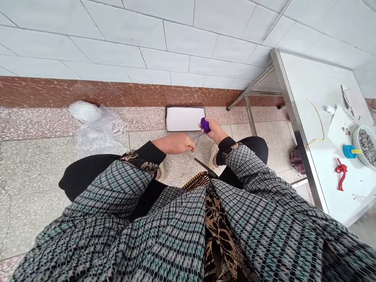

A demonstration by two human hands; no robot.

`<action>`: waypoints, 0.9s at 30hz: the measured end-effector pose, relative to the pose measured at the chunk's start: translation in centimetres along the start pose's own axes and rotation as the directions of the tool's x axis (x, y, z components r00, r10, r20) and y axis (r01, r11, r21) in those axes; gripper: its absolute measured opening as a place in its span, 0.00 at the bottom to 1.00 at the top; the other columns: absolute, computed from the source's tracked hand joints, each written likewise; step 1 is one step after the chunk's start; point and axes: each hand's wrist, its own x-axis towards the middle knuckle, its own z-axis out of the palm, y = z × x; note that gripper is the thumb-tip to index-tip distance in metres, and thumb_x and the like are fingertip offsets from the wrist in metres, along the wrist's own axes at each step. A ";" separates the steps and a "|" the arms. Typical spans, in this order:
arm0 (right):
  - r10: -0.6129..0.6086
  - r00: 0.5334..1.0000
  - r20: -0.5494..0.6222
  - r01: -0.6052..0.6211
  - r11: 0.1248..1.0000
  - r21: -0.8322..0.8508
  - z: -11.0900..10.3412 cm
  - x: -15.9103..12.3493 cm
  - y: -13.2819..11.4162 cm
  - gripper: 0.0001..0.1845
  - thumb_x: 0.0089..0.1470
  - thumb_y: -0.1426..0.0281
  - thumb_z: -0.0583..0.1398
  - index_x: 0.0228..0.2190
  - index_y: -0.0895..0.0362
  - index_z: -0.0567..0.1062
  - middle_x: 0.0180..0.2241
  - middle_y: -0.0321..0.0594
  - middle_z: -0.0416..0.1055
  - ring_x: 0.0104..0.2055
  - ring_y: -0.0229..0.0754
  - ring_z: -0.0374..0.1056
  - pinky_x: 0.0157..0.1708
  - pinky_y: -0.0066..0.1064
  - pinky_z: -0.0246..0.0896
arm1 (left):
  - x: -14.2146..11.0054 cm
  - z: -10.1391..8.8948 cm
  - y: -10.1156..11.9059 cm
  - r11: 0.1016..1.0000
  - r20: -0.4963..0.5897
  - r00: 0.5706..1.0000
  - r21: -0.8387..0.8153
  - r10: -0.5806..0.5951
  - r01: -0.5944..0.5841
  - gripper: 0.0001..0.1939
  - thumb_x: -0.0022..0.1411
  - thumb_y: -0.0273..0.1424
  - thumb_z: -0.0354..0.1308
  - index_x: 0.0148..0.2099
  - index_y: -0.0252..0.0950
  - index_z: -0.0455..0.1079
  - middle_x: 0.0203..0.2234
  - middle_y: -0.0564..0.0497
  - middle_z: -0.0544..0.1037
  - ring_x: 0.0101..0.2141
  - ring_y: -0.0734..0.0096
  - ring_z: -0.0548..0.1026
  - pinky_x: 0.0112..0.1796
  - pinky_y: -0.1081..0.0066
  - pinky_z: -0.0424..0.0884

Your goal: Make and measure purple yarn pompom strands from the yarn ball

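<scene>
A small, rounded purple yarn bundle (pixel 205 125) sits gripped in the right hand (pixel 216 131); the left hand (pixel 179 143) pinches its thin dark strand (pixel 197 138). Just beyond lies a black-rimmed white rectangular tray (pixel 183 118), with white cord (pixel 84 111) farther left.

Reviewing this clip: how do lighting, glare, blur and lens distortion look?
In the head view, light is bright and soft, with no hard shadows by the left hand or right hand; in the head view, the purple bundle reads clearly, its thread only thinly; in the head view, the jacket smears lower right and the table looks stretched.
</scene>
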 end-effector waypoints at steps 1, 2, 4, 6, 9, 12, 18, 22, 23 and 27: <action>0.012 1.000 0.011 -0.012 1.000 0.024 -0.1 -0.4 -0.5 0.16 0.83 0.73 0.44 0.39 0.54 0.61 0.25 0.29 0.66 0.19 0.31 0.64 0.17 0.18 0.52 | -0.2 -0.1 -0.6 1.000 0.004 1.000 -0.003 -0.016 0.016 0.15 0.59 0.32 0.55 0.31 0.44 0.84 0.29 0.51 0.87 0.30 0.65 0.78 0.35 0.70 0.66; 0.017 0.999 0.031 -0.019 0.998 0.053 -0.1 -0.8 -1.1 0.16 0.83 0.73 0.44 0.39 0.55 0.62 0.26 0.31 0.67 0.20 0.30 0.65 0.17 0.17 0.53 | -0.5 -0.2 -1.2 0.999 0.006 0.999 -0.017 -0.034 0.034 0.14 0.57 0.33 0.55 0.30 0.44 0.84 0.29 0.51 0.87 0.29 0.64 0.78 0.35 0.70 0.66; 0.016 0.995 0.096 -0.027 0.992 0.119 -0.3 -1.7 -2.3 0.17 0.84 0.72 0.45 0.39 0.57 0.65 0.28 0.33 0.69 0.22 0.30 0.66 0.18 0.17 0.53 | -1.1 -0.4 -2.2 0.994 0.007 0.998 -0.088 -0.059 0.060 0.13 0.55 0.34 0.56 0.29 0.43 0.83 0.29 0.51 0.87 0.30 0.64 0.79 0.36 0.70 0.68; 0.002 0.990 0.144 -0.027 0.985 0.172 -0.4 -2.4 -3.1 0.19 0.84 0.72 0.44 0.39 0.58 0.67 0.29 0.34 0.69 0.22 0.30 0.64 0.16 0.17 0.51 | -1.5 -0.5 -2.7 0.982 0.009 0.998 -0.179 -0.061 0.061 0.12 0.54 0.35 0.57 0.29 0.43 0.84 0.29 0.51 0.87 0.31 0.63 0.80 0.37 0.70 0.70; -0.032 0.989 0.145 0.006 0.984 0.177 -0.5 -3.1 -3.6 0.18 0.83 0.73 0.46 0.38 0.58 0.68 0.28 0.34 0.69 0.21 0.31 0.62 0.15 0.18 0.48 | -1.9 0.2 -2.5 0.963 0.003 0.999 -0.266 -0.035 0.035 0.13 0.55 0.37 0.58 0.31 0.41 0.85 0.28 0.51 0.86 0.31 0.64 0.80 0.38 0.71 0.70; -0.029 0.986 0.163 0.005 0.990 0.141 -0.5 -3.8 -3.4 0.18 0.82 0.74 0.46 0.39 0.59 0.68 0.28 0.35 0.69 0.21 0.32 0.61 0.14 0.18 0.48 | -2.3 1.4 -2.0 0.963 -0.010 0.999 -0.267 -0.047 0.042 0.14 0.55 0.38 0.58 0.31 0.41 0.85 0.27 0.52 0.85 0.30 0.66 0.78 0.36 0.72 0.68; -0.020 0.972 0.234 -0.005 0.994 0.109 -0.4 -6.1 -2.6 0.17 0.83 0.72 0.45 0.41 0.59 0.69 0.29 0.36 0.70 0.21 0.31 0.61 0.14 0.18 0.49 | -4.4 3.2 -2.4 0.909 0.026 0.977 -0.361 -0.213 0.208 0.17 0.54 0.41 0.59 0.35 0.39 0.87 0.15 0.54 0.69 0.18 0.70 0.63 0.25 0.69 0.58; -0.145 0.957 0.250 0.143 0.989 0.023 -0.4 -7.4 -1.4 0.14 0.83 0.70 0.50 0.43 0.60 0.71 0.29 0.33 0.71 0.20 0.31 0.62 0.13 0.20 0.50 | -6.0 3.4 -3.0 0.873 -0.060 0.955 -0.425 -0.291 0.239 0.19 0.55 0.43 0.61 0.40 0.39 0.88 0.17 0.54 0.72 0.22 0.67 0.70 0.30 0.68 0.68; -0.171 0.950 0.260 0.182 0.983 -0.019 -0.4 -7.7 -1.0 0.11 0.82 0.70 0.53 0.43 0.60 0.71 0.29 0.33 0.71 0.19 0.31 0.63 0.13 0.20 0.50 | -6.3 3.4 -3.2 0.867 -0.109 0.953 -0.454 -0.282 0.204 0.19 0.55 0.44 0.62 0.40 0.39 0.87 0.20 0.52 0.76 0.25 0.65 0.74 0.33 0.67 0.72; -0.181 0.914 0.362 0.256 0.951 -0.172 -0.6 -8.4 1.1 0.08 0.75 0.70 0.64 0.50 0.60 0.73 0.28 0.31 0.73 0.18 0.33 0.67 0.13 0.22 0.54 | -6.9 3.5 -3.2 0.809 -0.512 0.754 -0.586 -0.412 0.044 0.20 0.59 0.44 0.62 0.46 0.36 0.84 0.35 0.45 0.85 0.37 0.60 0.82 0.46 0.61 0.80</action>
